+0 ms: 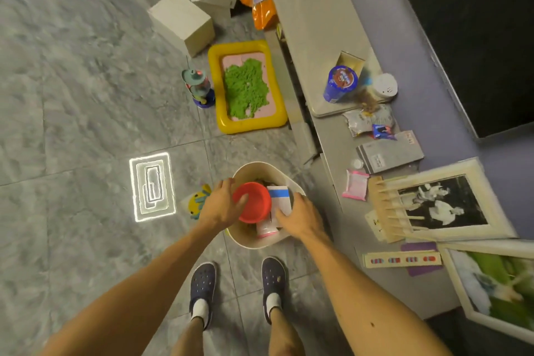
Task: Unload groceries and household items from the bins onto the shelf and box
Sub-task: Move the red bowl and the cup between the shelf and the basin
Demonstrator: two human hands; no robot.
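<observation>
Round red bowl (255,205) sits in the bin (251,165). Left grip (221,202) clutches its left rim; right grip (300,215) holds a blue-white box (279,199).

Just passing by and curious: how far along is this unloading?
Looks partly done: a blue canister, snack packets and a grey box lie on the shelf. In hand: the left hand grips a red bowl, the right hand a white and blue box. Left: a pink-trimmed container inside the bin.

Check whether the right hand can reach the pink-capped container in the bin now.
Probably not yet: the right hand grips the white box, and that box and the red bowl partly cover the pink-capped container.
</observation>
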